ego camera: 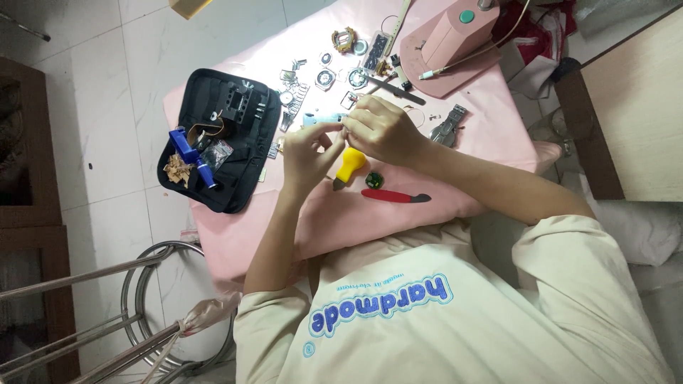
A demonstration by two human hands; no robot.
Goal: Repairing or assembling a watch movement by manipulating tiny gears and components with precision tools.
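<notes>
My left hand and my right hand meet above a pink-covered table. Both pinch a small part between their fingertips; it is too small to tell what it is. Just below the hands lie a yellow-handled tool, a small green round piece and a red-handled tool with a dark tip. A light blue item lies just beyond my left hand.
An open black tool pouch with a blue tool lies to the left. Several watch cases and parts, a metal watch band and a pink device with a cable lie beyond. A metal stool stands lower left.
</notes>
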